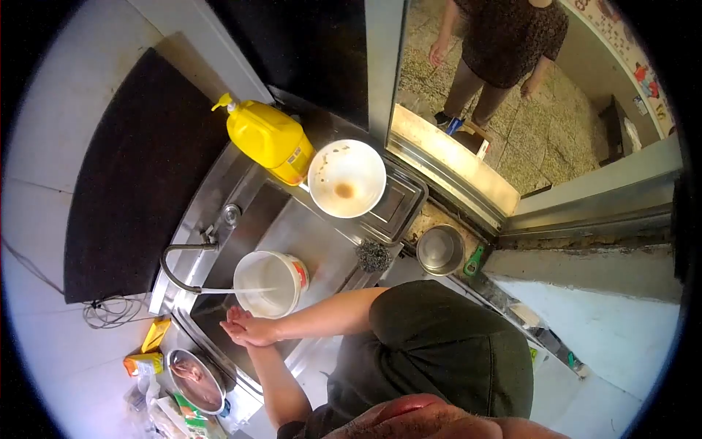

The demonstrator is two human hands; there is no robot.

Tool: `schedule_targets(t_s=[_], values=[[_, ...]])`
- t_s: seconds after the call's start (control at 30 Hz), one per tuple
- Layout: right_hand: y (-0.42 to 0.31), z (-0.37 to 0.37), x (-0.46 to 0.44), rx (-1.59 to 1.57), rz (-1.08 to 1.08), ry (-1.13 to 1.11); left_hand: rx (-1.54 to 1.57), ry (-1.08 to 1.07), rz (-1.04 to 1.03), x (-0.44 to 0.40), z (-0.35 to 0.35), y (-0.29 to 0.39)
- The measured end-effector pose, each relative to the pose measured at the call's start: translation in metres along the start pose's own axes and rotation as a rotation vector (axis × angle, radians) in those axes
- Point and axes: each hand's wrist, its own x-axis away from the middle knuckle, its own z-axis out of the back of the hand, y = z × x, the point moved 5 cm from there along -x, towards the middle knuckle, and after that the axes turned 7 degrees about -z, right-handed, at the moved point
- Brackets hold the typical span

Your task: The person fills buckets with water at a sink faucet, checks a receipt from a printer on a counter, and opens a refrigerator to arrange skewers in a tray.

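Observation:
My right hand (257,333) lies across my left hand (237,316), and the two touch palm to palm over the sink's near edge. Stretched-out fingers show on both; part of the left palm is hidden under the right. Neither hand appears to hold an object. Just beyond them a white bucket (252,282) with a red label stands in the steel sink (281,238). From the curved faucet (175,267) a stream of water runs into it.
A yellow pump jug (267,139) and a stained white bowl (347,172) stand on the counter. Nearby are a dark scouring pad (374,256) and a metal bowl (439,250). A basin of meat (196,380) sits beside plastic bags (164,413). Another person (504,44) stands beyond the window frame.

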Motion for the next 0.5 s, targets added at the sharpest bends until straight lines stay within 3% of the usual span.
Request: schedule_targets(t_s=[0.13,0.3,0.4,0.43,0.5], values=[[-0.005,0.001,0.001,-0.04,-0.078,-0.091,0.077,0.034,0.053,0.007,-0.018,0.0],[-0.021,0.024,0.002,-0.062,0.047,0.094,0.228,-0.059,0.137,0.031,-0.065,0.011],[0.009,0.019,-0.02,0.426,0.83,0.348,0.253,-0.106,0.174,0.064,-0.099,0.028],[0.007,0.032,-0.02,0.132,0.454,0.239,0.225,-0.117,0.187,0.076,-0.114,0.035],[0.013,0.024,-0.024,0.092,0.195,0.082,0.137,-0.124,0.213,0.093,-0.134,0.054]])
